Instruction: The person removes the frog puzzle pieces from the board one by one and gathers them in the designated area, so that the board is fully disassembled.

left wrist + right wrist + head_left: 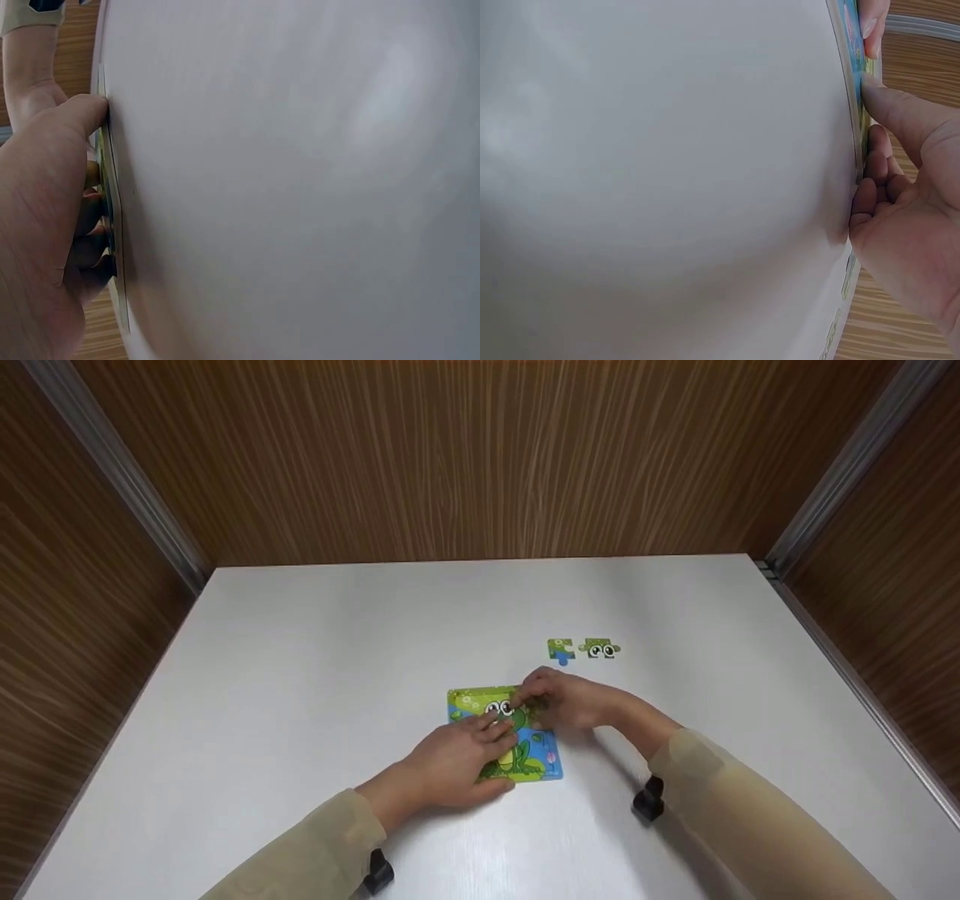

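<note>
A square frog puzzle [538, 742] in green and blue lies on the table. Across its left and middle part my left hand [466, 757] rests with fingers extended over the picture, the thumb along the near edge. At the upper right corner, my right hand [571, 699] has its fingers bent and pinches a green puzzle piece [537, 705], mostly covered by the fingers. The right wrist view has the right thumb [885, 101] against the puzzle's face. In the left wrist view the puzzle [116, 214] appears edge-on under the left hand.
Beyond the puzzle lie two loose pieces: a green and blue corner piece [560, 649] and a piece with frog eyes [600, 649]. They sit on the white table [337, 645], which brown wood-grain panels [480, 457] enclose at the back and sides.
</note>
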`<state>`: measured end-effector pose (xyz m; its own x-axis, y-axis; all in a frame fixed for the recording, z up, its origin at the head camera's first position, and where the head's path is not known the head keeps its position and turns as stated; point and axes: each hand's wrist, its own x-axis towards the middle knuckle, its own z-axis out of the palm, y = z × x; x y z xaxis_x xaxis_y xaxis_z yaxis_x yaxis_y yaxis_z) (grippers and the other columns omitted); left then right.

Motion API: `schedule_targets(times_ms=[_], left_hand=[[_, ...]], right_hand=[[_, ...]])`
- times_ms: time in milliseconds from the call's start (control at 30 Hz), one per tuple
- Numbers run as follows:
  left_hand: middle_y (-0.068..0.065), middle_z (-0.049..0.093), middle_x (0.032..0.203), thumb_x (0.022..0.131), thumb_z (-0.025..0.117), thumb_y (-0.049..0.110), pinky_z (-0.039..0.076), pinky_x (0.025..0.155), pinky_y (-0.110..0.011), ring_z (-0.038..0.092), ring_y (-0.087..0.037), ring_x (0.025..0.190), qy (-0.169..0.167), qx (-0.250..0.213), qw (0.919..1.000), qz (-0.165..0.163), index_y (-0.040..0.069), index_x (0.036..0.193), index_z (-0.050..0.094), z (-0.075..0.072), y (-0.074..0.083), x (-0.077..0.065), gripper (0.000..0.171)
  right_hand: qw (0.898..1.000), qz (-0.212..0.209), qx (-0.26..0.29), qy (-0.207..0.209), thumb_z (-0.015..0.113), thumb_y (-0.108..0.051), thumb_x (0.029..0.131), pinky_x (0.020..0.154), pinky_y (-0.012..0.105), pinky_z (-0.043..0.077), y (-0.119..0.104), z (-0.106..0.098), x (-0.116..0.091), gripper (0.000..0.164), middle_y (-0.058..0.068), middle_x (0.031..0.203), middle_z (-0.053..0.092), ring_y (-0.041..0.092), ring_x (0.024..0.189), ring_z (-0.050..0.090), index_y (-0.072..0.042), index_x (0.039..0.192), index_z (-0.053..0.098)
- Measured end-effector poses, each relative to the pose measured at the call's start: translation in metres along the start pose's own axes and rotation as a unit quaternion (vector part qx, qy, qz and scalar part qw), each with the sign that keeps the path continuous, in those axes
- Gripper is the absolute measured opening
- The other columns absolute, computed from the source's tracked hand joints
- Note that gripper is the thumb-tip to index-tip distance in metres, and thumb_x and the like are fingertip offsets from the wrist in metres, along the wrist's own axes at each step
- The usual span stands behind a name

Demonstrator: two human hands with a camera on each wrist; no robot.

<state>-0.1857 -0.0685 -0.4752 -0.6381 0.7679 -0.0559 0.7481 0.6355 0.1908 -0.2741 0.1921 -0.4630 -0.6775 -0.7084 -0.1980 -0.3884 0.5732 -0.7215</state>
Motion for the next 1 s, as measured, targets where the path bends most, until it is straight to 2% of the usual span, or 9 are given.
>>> schedule_targets(times_ms=[133,433,633,900,1000], left_hand=[[-0.008,0.041,0.167,0.107,0.047,0.058,0.031,0.125,-0.042,0.033,-0.03,0.156,0.001,0.006,1.0,0.003,0.013,0.161,0.048,-0.0014,0.0007,0.0011,0.071],[-0.007,0.039,0.168,0.107,0.048,0.058,0.03,0.126,-0.042,0.032,-0.029,0.157,-0.001,-0.001,1.0,-0.004,0.014,0.161,0.048,-0.0014,0.0009,0.0003,0.07],[-0.006,0.038,0.168,0.107,0.048,0.059,0.031,0.126,-0.043,0.032,-0.029,0.157,-0.005,-0.004,0.9999,-0.009,0.015,0.162,0.047,-0.0029,0.0013,-0.0004,0.07],[-0.008,0.04,0.167,0.107,0.048,0.057,0.031,0.126,-0.043,0.033,-0.03,0.157,-0.004,-0.005,1.0,-0.004,0.014,0.161,0.048,-0.0037,0.0012,-0.0001,0.069],[-0.007,0.04,0.167,0.107,0.047,0.058,0.031,0.126,-0.042,0.033,-0.03,0.157,-0.004,-0.003,1.0,-0.004,0.014,0.161,0.048,-0.0039,0.0011,-0.0002,0.07]], right_hand=[[1.0,0.0,0.012,0.005,0.074,-0.002,0.098,0.115,0.052,0.041,0.0007,-0.0002,-0.0011,0.033,0.005,0.134,0.056,0.028,0.129,0.049,-0.015,0.128,0.076],[0.999,-0.02,0.021,0.017,0.071,0.007,0.095,0.113,0.06,0.04,-0.002,0.0018,-0.0031,0.034,0.013,0.137,0.05,0.034,0.13,0.045,-0.013,0.121,0.078],[0.999,-0.026,0.022,0.032,0.074,0.004,0.094,0.114,0.058,0.041,0.0,0.0039,-0.0024,0.033,0.01,0.139,0.052,0.032,0.132,0.047,-0.017,0.119,0.077],[0.997,-0.042,0.006,0.071,0.074,-0.003,0.094,0.105,0.05,0.047,-0.0001,0.0063,-0.0043,0.039,0.006,0.133,0.061,0.027,0.12,0.056,-0.011,0.132,0.069],[0.995,-0.039,0.006,0.087,0.074,-0.005,0.093,0.107,0.051,0.047,-0.0014,0.0029,-0.0061,0.047,0.008,0.136,0.062,0.028,0.123,0.057,-0.007,0.139,0.064]])
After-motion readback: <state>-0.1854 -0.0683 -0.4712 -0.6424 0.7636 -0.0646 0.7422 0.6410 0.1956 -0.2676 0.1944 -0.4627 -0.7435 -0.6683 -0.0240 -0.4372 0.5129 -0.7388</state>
